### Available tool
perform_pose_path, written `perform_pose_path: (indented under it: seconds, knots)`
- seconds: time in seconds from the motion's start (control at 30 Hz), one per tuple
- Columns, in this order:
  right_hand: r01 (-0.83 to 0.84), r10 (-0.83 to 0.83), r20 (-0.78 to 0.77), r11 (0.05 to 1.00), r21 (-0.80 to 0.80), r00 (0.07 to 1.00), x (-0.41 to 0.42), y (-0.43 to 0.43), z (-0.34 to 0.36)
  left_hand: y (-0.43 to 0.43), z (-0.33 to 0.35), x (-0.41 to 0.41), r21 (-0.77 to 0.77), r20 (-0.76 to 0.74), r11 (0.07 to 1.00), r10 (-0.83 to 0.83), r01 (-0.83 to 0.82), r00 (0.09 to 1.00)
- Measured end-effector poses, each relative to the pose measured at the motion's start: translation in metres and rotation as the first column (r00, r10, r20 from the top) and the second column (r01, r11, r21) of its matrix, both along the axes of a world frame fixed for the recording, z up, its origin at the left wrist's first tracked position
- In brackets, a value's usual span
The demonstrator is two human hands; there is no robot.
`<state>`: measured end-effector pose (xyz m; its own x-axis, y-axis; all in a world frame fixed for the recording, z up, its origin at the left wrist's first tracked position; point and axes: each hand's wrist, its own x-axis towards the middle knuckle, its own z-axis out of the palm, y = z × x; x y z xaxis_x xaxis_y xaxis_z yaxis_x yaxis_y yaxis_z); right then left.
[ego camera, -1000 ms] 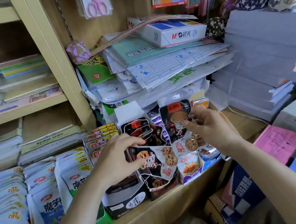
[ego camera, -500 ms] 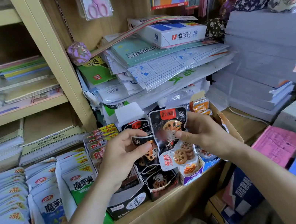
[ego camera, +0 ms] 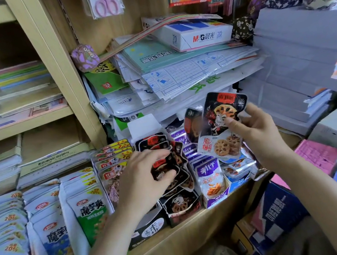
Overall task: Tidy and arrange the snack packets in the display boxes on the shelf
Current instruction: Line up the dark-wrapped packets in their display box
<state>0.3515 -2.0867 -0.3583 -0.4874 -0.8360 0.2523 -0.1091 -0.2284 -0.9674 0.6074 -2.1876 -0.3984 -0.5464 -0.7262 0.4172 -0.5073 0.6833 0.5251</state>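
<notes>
My right hand [ego camera: 254, 131] holds a small stack of black lotus-root snack packets [ego camera: 222, 123] raised above the shelf, thumb pressed on the front one. My left hand [ego camera: 142, 180] grips more black lotus-root packets [ego camera: 169, 167] standing in the black display box [ego camera: 148, 229], fingers curled over their tops. A second black display box [ego camera: 183, 211] sits just right of it. Beside that stands a purple display box [ego camera: 214, 201] with purple-and-white packets [ego camera: 209, 173]. White konjac snack packets [ego camera: 87, 208] fill the boxes at the left.
A pile of paper and plastic sleeves [ego camera: 177, 77] overhangs the snack boxes from behind. Stacked grey paper reams [ego camera: 299, 67] stand at the right. The wooden shelf edge [ego camera: 180, 235] runs below the boxes; cartons [ego camera: 282, 210] lie on the floor underneath.
My right hand has lifted its packets up and to the right, away from the box. My left hand has stayed on the packets in the black box.
</notes>
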Motion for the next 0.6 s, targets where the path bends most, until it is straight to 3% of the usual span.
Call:
perform_pose_path:
  seconds: [0.1,0.23,0.4,0.6]
  knots:
    - [0.029,-0.029,0.023,1.000,-0.006,0.999,-0.004,-0.001,-0.002,0.004,-0.005,-0.005,-0.227,0.319,0.974,0.050,0.025,0.947]
    - [0.029,-0.030,0.022,0.999,0.018,0.999,0.000,0.000,-0.001,0.004,-0.013,-0.013,-0.254,0.527,0.967,0.151,-0.015,0.836]
    - [-0.021,0.021,-0.007,0.999,0.036,1.000,0.004,0.000,-0.002,-0.004,-0.011,-0.013,-0.313,0.450,0.950,0.142,0.007,0.882]
    - [-0.010,0.010,0.009,1.000,0.016,1.000,0.003,0.001,-0.001,-0.016,-0.010,0.001,-0.365,0.174,0.931,0.064,0.004,0.983]
